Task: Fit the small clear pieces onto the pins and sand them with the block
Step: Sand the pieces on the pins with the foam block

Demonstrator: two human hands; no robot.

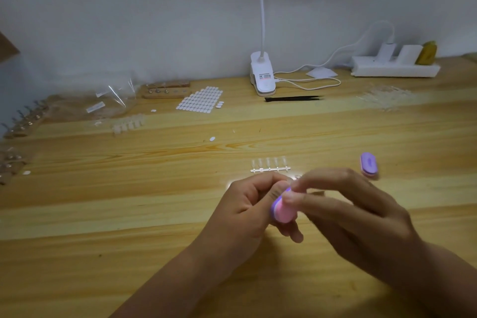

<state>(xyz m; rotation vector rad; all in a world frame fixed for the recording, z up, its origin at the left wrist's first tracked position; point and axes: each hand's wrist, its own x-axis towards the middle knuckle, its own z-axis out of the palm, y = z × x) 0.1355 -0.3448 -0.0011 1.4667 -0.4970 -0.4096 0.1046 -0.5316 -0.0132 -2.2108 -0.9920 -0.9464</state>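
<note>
A pink and purple sanding block (283,208) is held low in the middle of the wooden table (154,188). My right hand (353,209) pinches the block between thumb and fingers. My left hand (247,204) is curled against the block's left side, gripping a small clear piece that its fingers almost wholly hide. A strip of small clear pieces (269,166) lies just beyond the hands. A wooden holder with pins (167,90) stands far back on the left.
A second purple block (369,166) lies right of the hands. At the back are a sheet of white stickers (200,99), a clip lamp (262,75), black tweezers (294,98), a power strip (395,67) and a pile of clear strips (387,97). More pin holders (23,121) line the left edge.
</note>
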